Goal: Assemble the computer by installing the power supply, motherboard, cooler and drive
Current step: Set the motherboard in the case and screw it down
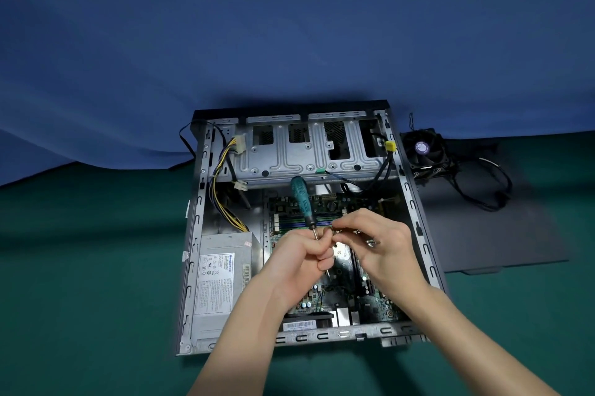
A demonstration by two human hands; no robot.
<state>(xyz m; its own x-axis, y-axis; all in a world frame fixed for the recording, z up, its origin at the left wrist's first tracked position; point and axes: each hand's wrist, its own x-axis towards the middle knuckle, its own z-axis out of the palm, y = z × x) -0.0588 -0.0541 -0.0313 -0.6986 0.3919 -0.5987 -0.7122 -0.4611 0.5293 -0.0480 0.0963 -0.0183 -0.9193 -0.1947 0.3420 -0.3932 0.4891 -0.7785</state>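
Green motherboard [378,304] inside open grey case [322,336]

screwdriver [302,199] shaft partly hidden in left hand [301,255] | right hand [384,249] fingertip contents too small to tell | motherboard [322,297] centre behind both hands

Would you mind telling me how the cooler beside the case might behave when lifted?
The cooler is probably rigid, given its boxy fan frame. Its loose black cables would likely dangle and could snag.
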